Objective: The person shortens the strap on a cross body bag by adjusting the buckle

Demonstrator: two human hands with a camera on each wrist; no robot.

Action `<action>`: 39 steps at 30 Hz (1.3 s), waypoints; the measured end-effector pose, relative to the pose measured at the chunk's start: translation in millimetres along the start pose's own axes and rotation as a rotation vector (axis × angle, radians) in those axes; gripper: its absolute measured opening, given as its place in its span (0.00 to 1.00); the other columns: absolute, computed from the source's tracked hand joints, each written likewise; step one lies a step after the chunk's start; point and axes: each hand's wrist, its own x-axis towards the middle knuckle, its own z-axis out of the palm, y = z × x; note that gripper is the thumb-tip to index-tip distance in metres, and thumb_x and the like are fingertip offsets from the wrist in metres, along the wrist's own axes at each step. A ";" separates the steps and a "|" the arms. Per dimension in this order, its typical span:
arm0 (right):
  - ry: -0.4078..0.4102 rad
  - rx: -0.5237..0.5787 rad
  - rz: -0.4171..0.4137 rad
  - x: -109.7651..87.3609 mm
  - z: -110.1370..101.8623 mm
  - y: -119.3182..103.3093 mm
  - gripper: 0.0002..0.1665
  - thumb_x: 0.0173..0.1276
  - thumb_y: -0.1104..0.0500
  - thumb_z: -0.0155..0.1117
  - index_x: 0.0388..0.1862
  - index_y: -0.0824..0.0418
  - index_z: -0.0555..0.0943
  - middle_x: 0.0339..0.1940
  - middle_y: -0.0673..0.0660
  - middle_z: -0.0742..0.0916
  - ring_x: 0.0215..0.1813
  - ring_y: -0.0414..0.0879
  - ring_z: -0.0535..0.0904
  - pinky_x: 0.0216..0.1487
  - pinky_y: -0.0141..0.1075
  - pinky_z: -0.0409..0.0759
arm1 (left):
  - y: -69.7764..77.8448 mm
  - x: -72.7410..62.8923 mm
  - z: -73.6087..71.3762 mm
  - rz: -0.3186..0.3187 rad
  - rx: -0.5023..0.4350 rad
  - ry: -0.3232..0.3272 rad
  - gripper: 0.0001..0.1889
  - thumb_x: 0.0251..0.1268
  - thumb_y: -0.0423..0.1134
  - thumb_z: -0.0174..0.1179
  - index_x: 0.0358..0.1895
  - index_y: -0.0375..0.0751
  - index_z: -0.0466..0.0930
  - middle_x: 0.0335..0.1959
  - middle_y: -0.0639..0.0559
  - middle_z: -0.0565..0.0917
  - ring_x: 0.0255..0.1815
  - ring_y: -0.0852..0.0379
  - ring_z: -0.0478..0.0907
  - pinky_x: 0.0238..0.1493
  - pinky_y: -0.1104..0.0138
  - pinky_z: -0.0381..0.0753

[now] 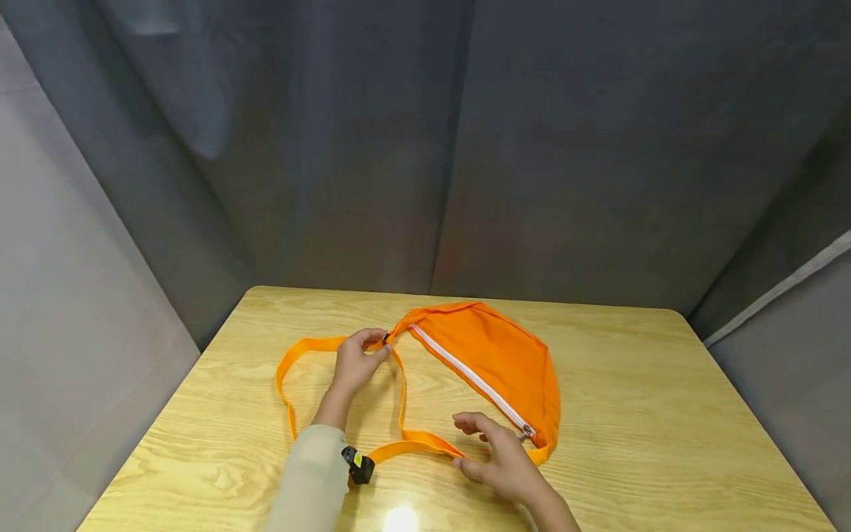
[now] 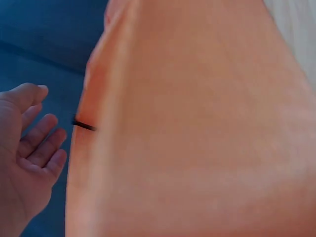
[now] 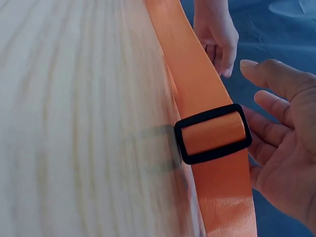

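An orange bag with a white zipper lies on the wooden table. Its orange strap loops out to the left. My left hand reaches over the strap, its fingertips at a small black buckle. In the left wrist view its fingers are loosely bent, and orange fabric fills most of the picture. My right hand hovers by the bag's near corner, thumb and fingers spread beside the strap. In the right wrist view, a black slider sits on the strap in front of its fingers.
The light wooden table has rounded far corners. Dark grey curtains hang behind it, with lighter panels on both sides. A small black camera is worn on the left wrist.
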 end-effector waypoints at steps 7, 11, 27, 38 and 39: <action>-0.083 -0.006 0.013 3.1 7.0 -0.4 0.30 0.56 0.61 0.71 0.57 0.66 0.72 0.48 0.60 0.81 0.48 0.54 0.77 0.49 0.51 0.74 | -13.4 20.6 5.8 -0.012 0.130 -0.001 0.17 0.57 0.36 0.65 0.50 0.35 0.80 0.48 0.44 0.80 0.52 0.47 0.74 0.51 0.55 0.73; -0.096 -0.059 0.033 4.7 10.0 0.0 0.27 0.54 0.64 0.72 0.53 0.65 0.76 0.40 0.52 0.82 0.41 0.45 0.78 0.44 0.41 0.77 | -15.7 27.6 7.6 -0.026 0.156 -0.013 0.17 0.56 0.37 0.66 0.48 0.33 0.81 0.44 0.43 0.82 0.46 0.47 0.77 0.46 0.57 0.77; -0.093 -0.110 0.052 3.3 7.6 6.5 0.13 0.50 0.72 0.67 0.34 0.57 0.82 0.24 0.43 0.77 0.26 0.36 0.71 0.26 0.30 0.72 | -19.6 31.2 -3.4 -0.091 0.266 -0.037 0.10 0.51 0.33 0.68 0.39 0.36 0.85 0.28 0.53 0.81 0.32 0.55 0.77 0.35 0.63 0.78; -0.067 -0.091 0.090 -9.6 -17.4 17.6 0.09 0.55 0.71 0.67 0.29 0.58 0.80 0.25 0.46 0.79 0.27 0.37 0.73 0.26 0.31 0.75 | -22.9 33.4 -7.7 -0.099 0.354 -0.014 0.06 0.51 0.34 0.65 0.34 0.41 0.84 0.25 0.55 0.80 0.28 0.57 0.76 0.30 0.64 0.76; -0.053 -0.106 0.084 -10.8 -21.1 19.6 0.09 0.55 0.71 0.67 0.30 0.58 0.80 0.26 0.46 0.79 0.28 0.37 0.73 0.28 0.31 0.75 | -23.0 33.6 -8.2 -0.099 0.360 -0.011 0.06 0.51 0.34 0.66 0.33 0.42 0.84 0.24 0.56 0.80 0.27 0.57 0.75 0.30 0.64 0.75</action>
